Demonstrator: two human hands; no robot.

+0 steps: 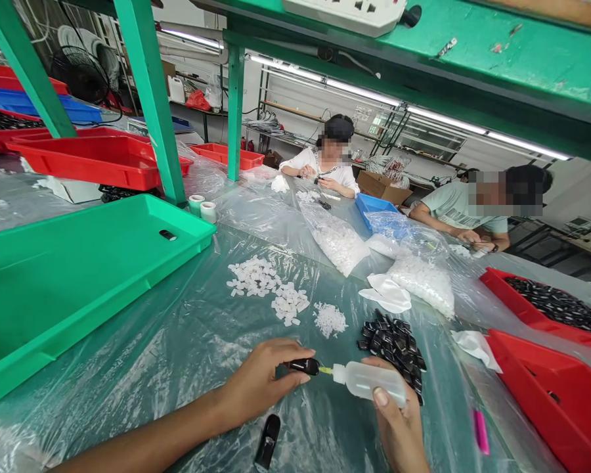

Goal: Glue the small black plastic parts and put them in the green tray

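Between the thumb and fingers of my left hand [268, 371] is a small glossy black plastic piece [305, 366], held level above the table. My right hand [398, 414] grips a translucent white squeeze bottle [374, 381] lying sideways in it. The bottle's thin yellowish nozzle [326, 370] points left and meets the end of the black piece; whether it goes inside I cannot tell. Another black piece [267, 441] lies below my left hand. Beyond my right hand sits a heap of black pieces [394, 348]. Small white parts [288, 302] lie in piles beyond my hands.
A green tray [79, 263] with one black piece stands at left. Red trays [546, 394] line the right side. Bags of white parts [421, 282] lie farther back. A pink object [481, 431] is at right. Two people work across the table under a green frame [150, 98].
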